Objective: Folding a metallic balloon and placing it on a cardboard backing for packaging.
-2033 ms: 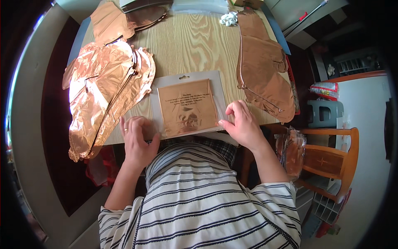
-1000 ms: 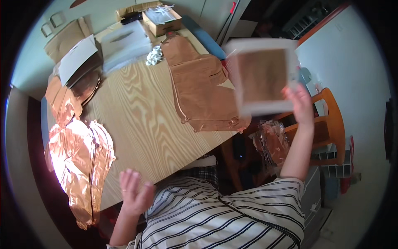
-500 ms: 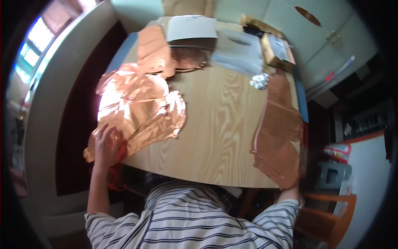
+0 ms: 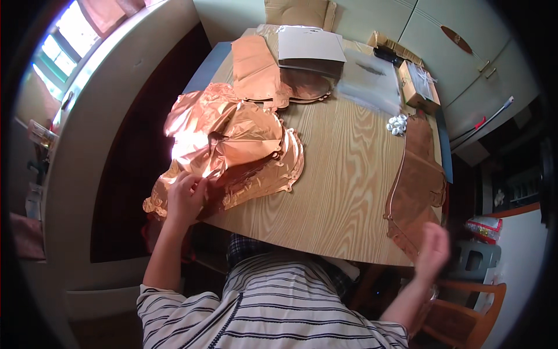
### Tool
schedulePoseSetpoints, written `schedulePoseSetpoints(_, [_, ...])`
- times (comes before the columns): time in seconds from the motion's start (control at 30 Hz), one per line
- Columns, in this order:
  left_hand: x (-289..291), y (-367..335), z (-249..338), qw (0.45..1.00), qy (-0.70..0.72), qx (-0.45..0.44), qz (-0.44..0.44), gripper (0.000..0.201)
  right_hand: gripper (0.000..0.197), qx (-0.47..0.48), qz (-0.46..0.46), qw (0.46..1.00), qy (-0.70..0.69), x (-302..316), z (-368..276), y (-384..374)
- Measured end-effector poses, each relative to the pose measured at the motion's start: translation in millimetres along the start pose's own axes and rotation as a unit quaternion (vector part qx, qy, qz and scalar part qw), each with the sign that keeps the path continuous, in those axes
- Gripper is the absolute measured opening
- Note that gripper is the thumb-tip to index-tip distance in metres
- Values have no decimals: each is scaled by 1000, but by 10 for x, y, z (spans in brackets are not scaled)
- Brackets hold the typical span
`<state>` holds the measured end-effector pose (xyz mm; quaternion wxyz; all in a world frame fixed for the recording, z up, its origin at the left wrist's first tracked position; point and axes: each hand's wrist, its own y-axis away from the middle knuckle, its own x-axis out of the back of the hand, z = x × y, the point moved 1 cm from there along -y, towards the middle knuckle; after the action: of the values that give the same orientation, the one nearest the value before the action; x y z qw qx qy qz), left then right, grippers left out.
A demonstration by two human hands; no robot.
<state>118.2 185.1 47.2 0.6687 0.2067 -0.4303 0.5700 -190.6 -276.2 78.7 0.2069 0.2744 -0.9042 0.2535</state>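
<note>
A heap of shiny, crumpled copper-coloured foil (image 4: pixel 244 125), looking like flat foil balloons, covers the table's left side. My left hand (image 4: pixel 187 199) pinches its near edge with curled fingers, and a fold stands raised beside the hand. On the right lies a duller copper-coloured foil piece (image 4: pixel 415 174), flat and long, with small tabs along its edge. My right hand (image 4: pixel 433 253) is at that piece's near end, by the table's edge. Motion smears its fingers, and nothing shows in it.
Behind the heap lie another flat copper-coloured foil piece (image 4: pixel 253 67) and a stack of white cards (image 4: pixel 311 45). Clear plastic sheets (image 4: pixel 372 81), an open cardboard box (image 4: pixel 415 87) and small white pieces (image 4: pixel 397 124) sit farther right. A wooden chair (image 4: pixel 485 314) stands at lower right.
My right hand has come up from the near end of the right foil piece and now shows fully. Near my left hand, the heap's foil is more folded and raised. The view has shifted.
</note>
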Motion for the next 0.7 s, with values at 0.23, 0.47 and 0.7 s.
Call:
schedulePoseSetpoints(0.23, [-269,168,1181,936,185,46,-296,22,49,-295,-432,772,-361,-1679,-912,103])
schedulePoseSetpoints(0.47, [-1072,221,1824,891,277,-145,-330,27,45,-88,-368,925,-31,-2178,-392,-692])
schedulePoseSetpoints(0.7, [-1357,-410,1418,884,16,-454,-110,55,81,185,-171,948,195,-1758,-6,-905])
